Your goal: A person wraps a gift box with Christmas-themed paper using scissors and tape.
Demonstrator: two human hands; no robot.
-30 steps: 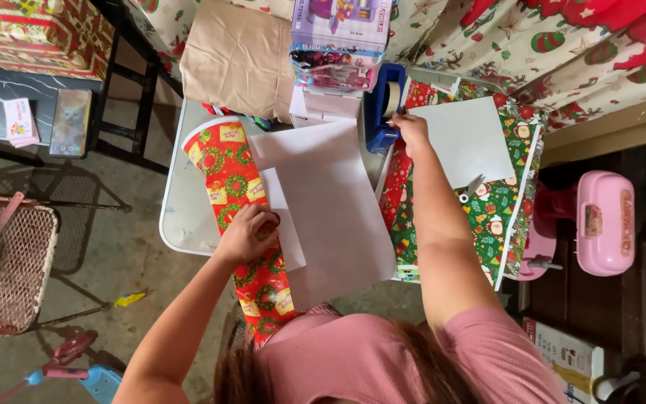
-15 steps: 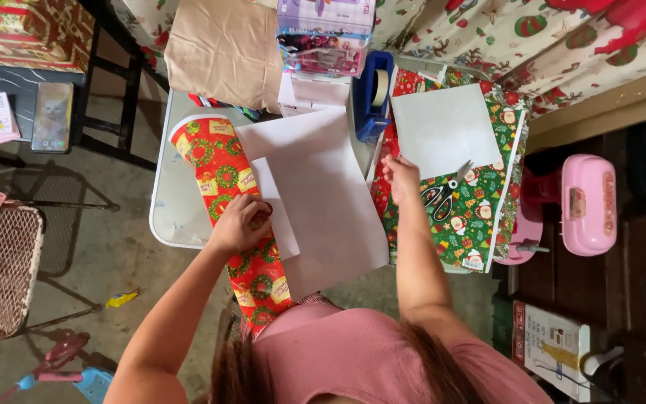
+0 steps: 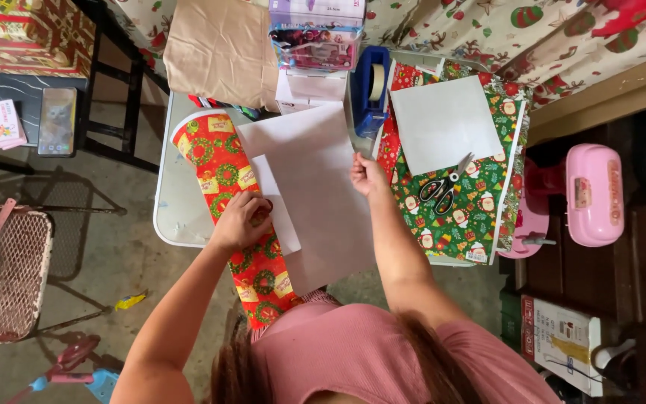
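White paper sheet [image 3: 323, 202] lies on the table [image 3: 177, 209], its right edge pinched by her right hand [image 3: 368, 176], left hand [image 3: 242, 221] pressing one red wrapping roll [image 3: 237, 217], one pair of scissors [image 3: 443, 191] just beyond.

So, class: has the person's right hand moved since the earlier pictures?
Yes. The right hand has drawn back from the blue tape dispenser toward the person, and now rests at the edge of the white wrapped parcel.
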